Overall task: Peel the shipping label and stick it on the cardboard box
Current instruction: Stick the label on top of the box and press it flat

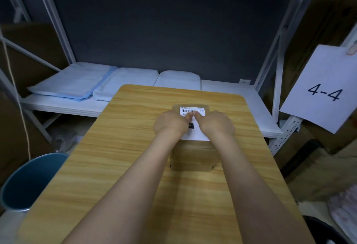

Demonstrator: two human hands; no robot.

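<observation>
A small brown cardboard box (pixel 194 156) stands on the wooden table (pixel 119 147). A white shipping label (pixel 195 133) with a barcode lies flat on the box's top face. My left hand (pixel 170 124) and my right hand (pixel 217 125) both rest palm down on the label, side by side, with their fingertips meeting near the barcode. Most of the label's middle is hidden under the hands. Neither hand grips anything.
A white metal shelf (pixel 58 104) behind the table holds folded pale blue and white cloths (pixel 77 83). A blue bin (pixel 29 182) stands left of the table. A paper sign marked 4-4 (pixel 324 89) hangs at right, with cardboard cartons behind it.
</observation>
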